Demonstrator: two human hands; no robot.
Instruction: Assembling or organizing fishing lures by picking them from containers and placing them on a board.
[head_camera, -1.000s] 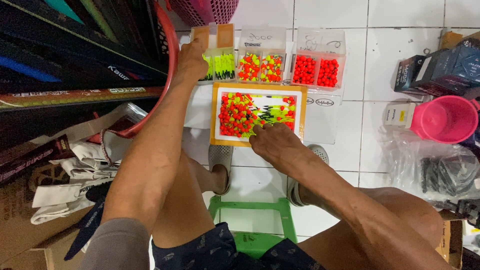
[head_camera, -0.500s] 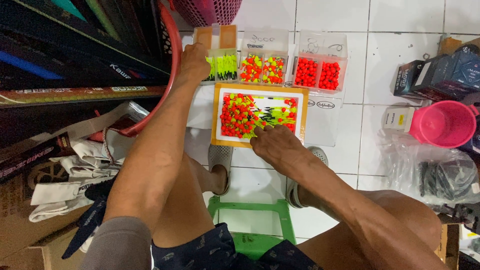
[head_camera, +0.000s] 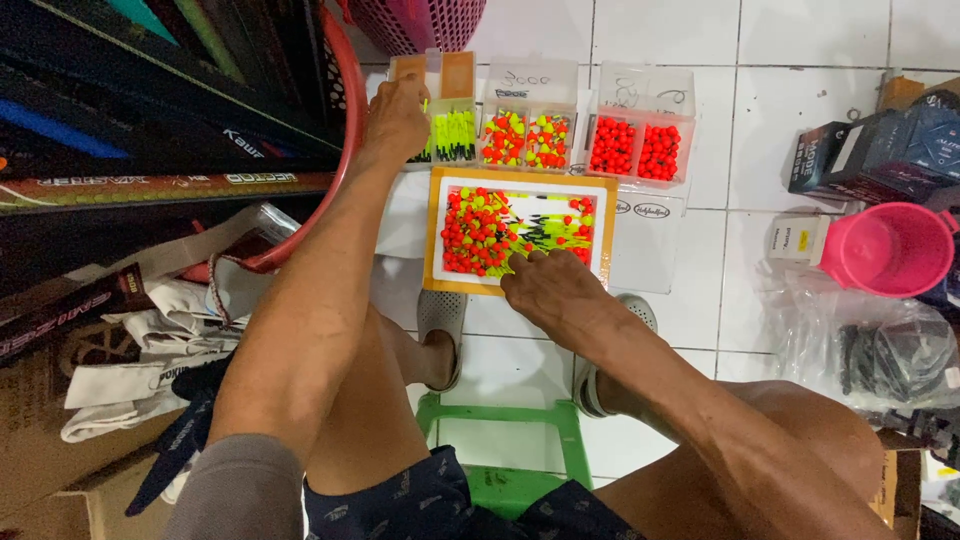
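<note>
white tiled floor (head_camera: 650, 30), left hand (head_camera: 395, 120) grip unclear over compartment box (head_camera: 450, 135), right hand (head_camera: 545, 290) fingers bunched on tray (head_camera: 435, 230)

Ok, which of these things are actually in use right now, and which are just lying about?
In use:
left hand at the box of yellow-green pieces
right hand in the orange-rimmed tray of mixed red and yellow pieces
mixed box
red box

Lying about:
pink bucket
pink basket
plastic bags
cardboard boxes

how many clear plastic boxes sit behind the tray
3, in a row: left box under the left hand, middle box, right box.
</note>
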